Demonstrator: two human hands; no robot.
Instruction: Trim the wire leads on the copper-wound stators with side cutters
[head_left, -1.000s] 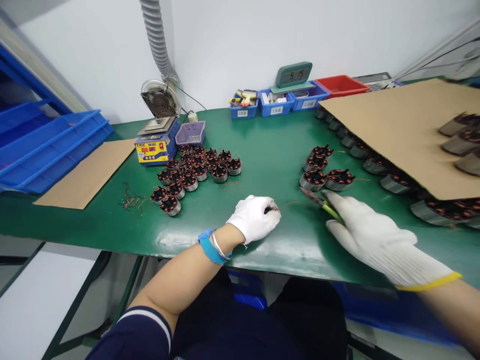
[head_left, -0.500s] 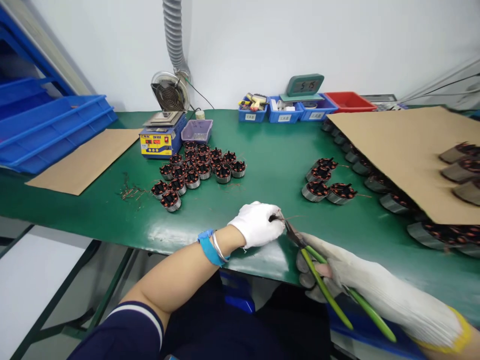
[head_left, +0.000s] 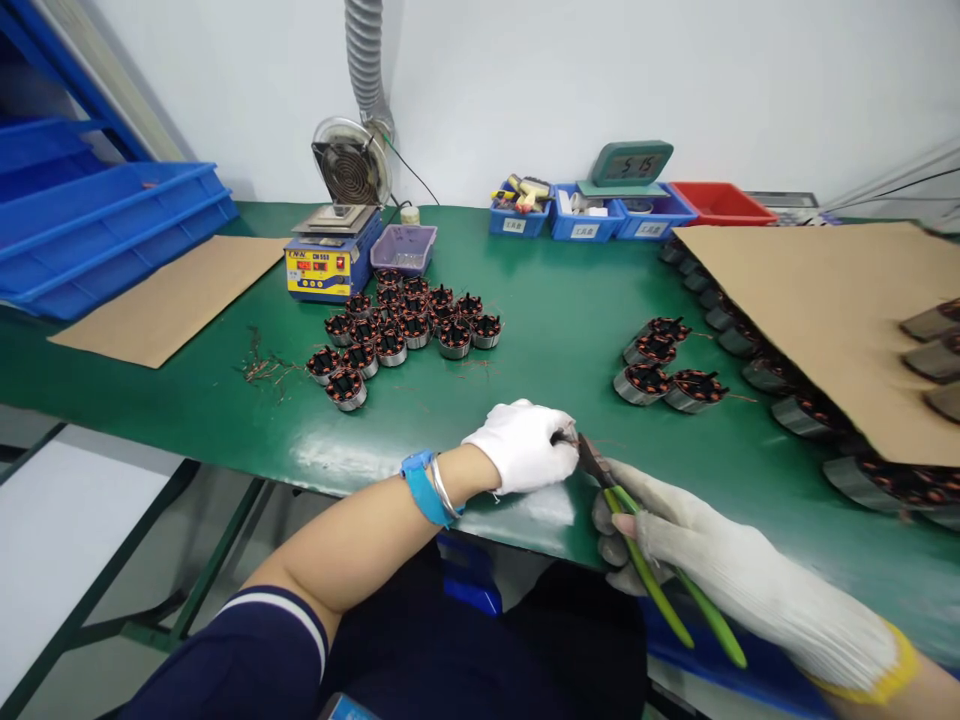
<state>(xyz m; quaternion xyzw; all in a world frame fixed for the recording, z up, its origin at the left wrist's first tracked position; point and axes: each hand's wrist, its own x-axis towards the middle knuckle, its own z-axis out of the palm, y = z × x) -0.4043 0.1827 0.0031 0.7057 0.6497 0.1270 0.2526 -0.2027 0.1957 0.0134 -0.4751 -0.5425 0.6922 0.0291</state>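
My left hand (head_left: 525,447), in a white glove, is closed near the table's front edge around a motor stator (head_left: 568,434). Most of that stator is hidden by the glove; only a small grey bit and a thin wire show. My right hand (head_left: 652,530), in a grey-palmed glove, grips green-handled wire cutters (head_left: 649,580). Their dark jaws meet the left fingertips at the wire, and the handles are closer together than before. To the right of the hands stand several wound stators (head_left: 641,383) with copper wire ends sticking out.
A larger group of stators (head_left: 390,345) sits left of centre, beside loose wire scraps (head_left: 270,370). Behind are a blue-yellow solder pot (head_left: 322,275), a purple tray (head_left: 405,248) and small bins (head_left: 585,225). At right, cardboard (head_left: 810,300) lies over rows of stators.
The cutter handles have moved closer together in my right hand. The jaws stay by my left fingertips. The whole view has shifted slightly.
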